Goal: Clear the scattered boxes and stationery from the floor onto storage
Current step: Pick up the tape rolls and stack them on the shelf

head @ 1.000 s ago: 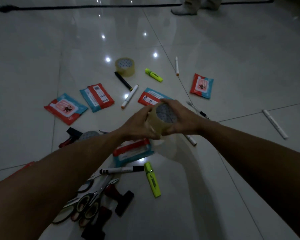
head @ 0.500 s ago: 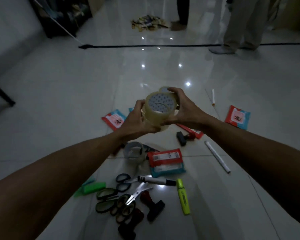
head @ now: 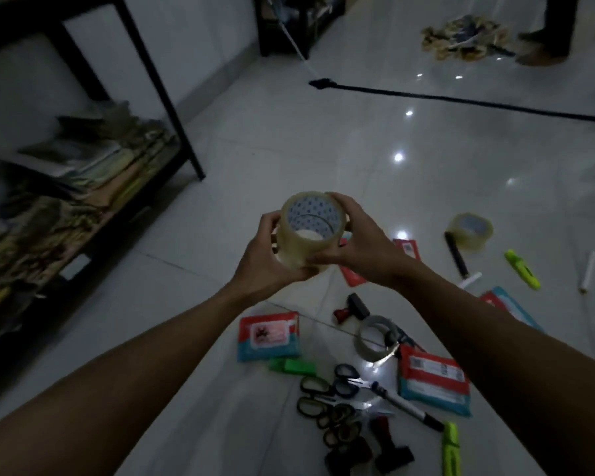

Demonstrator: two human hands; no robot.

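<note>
Both arms reach forward, left hand (head: 265, 255) and right hand (head: 361, 249) facing, fingers curled in a shared grip.

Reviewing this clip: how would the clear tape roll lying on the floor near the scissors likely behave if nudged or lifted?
The thin tape roll lies flat on its side, so a nudge would probably slide it on the glossy floor rather than roll it. Its hollow ring looks stiff and probably light. If lifted and set on edge, it would likely roll.

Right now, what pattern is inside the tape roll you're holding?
Small blue marks on white inside the tape roll, seen from the head view.
</note>
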